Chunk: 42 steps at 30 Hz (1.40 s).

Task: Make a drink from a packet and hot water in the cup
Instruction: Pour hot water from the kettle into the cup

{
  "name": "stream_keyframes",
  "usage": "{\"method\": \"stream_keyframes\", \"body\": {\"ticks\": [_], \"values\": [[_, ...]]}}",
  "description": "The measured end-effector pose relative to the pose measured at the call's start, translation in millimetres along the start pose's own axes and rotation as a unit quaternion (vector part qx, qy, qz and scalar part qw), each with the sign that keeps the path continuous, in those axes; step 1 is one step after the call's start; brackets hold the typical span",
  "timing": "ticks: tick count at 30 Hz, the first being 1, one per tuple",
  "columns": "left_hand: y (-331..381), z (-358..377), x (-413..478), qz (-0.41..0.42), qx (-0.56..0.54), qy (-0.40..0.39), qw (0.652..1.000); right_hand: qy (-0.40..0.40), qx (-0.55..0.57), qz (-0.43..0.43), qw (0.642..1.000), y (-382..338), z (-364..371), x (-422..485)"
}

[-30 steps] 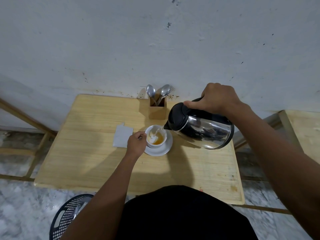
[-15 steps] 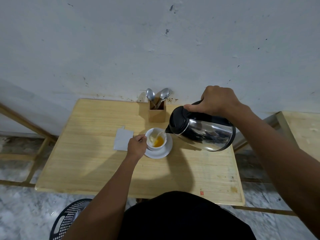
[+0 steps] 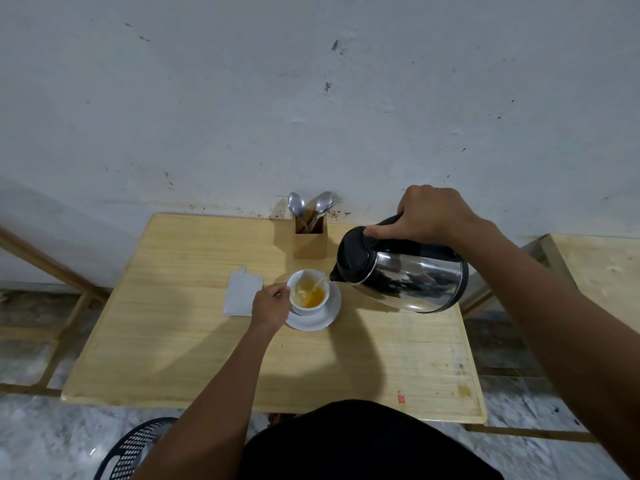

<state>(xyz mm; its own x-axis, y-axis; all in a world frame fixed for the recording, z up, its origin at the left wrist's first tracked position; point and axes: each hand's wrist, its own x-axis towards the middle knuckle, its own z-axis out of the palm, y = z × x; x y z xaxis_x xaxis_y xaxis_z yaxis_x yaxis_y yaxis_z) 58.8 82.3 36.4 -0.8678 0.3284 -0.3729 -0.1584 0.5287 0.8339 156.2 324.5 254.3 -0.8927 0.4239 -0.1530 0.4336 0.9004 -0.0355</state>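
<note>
A white cup (image 3: 300,308) stands on a white saucer (image 3: 330,311) in the middle of the wooden table (image 3: 173,358). Amber liquid lies in the cup. My left hand (image 3: 271,306) grips the cup's left side at the handle. My right hand (image 3: 431,214) holds the black handle of a steel kettle (image 3: 405,273), tilted left with its spout over the cup's right rim. A thin stream of water runs from the spout into the cup. A torn white packet (image 3: 241,292) lies flat on the table just left of my left hand.
A wooden holder (image 3: 310,240) with spoons and a fork stands at the table's back edge against the wall. A black mesh basket (image 3: 135,448) sits on the floor at lower left. Another wooden surface (image 3: 602,268) lies at far right.
The kettle stays tilted and keeps pouring; the amber liquid in the cup has risen a little. The view has shifted slightly. Both hands hold their places.
</note>
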Motion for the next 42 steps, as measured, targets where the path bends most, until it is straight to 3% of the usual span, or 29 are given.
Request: {"method": "stream_keyframes", "body": {"ticks": [42], "values": [[0.5, 1.8, -4.1, 0.003, -0.006, 0.01, 1.0, -0.006, 0.032, 0.026, 0.999, 5.5, 1.3, 1.2]]}}
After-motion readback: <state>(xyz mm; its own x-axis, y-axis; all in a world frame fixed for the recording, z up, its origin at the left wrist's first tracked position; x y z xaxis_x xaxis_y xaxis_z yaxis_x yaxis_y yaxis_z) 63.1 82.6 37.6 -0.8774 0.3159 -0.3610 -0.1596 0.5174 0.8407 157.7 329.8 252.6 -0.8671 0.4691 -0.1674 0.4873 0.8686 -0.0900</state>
